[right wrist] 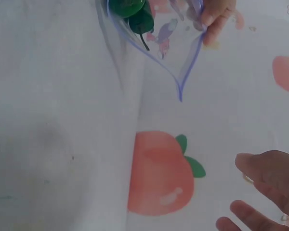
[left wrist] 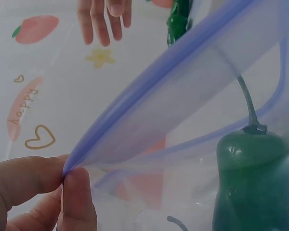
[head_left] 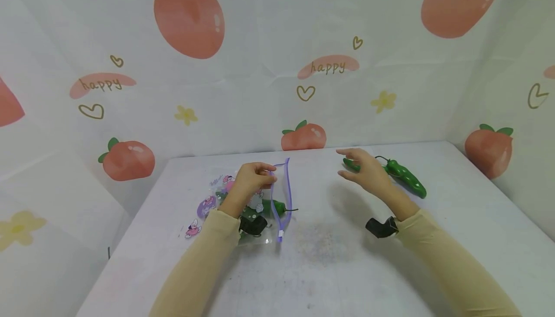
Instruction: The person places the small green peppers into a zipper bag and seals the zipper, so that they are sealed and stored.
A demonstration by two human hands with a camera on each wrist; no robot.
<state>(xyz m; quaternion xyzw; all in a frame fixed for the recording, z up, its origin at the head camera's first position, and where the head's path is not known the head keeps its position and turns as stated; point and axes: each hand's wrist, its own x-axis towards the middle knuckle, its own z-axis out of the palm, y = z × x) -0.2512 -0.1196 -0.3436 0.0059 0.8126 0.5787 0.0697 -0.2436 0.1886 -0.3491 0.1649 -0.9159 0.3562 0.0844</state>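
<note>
My left hand [head_left: 253,182] pinches the purple zip edge of a clear printed zip bag [head_left: 281,218], and the bag's mouth gapes toward the right. Inside the bag lie green peppers [head_left: 277,206]; one pepper [left wrist: 250,168] points its stem out of the opening in the left wrist view. My right hand [head_left: 368,170] is raised over the table at the right, thumb and fingers spread apart with nothing between them. Beyond it, green peppers [head_left: 405,177] rest on the table, partly hidden by that hand.
The white table [head_left: 321,278] meets a printed cloth backdrop [head_left: 260,90] along its far edge. A black strap piece [head_left: 381,228] sits at the right wrist and another [head_left: 253,225] at the left wrist. A slider [head_left: 281,233] is at the bag's near corner.
</note>
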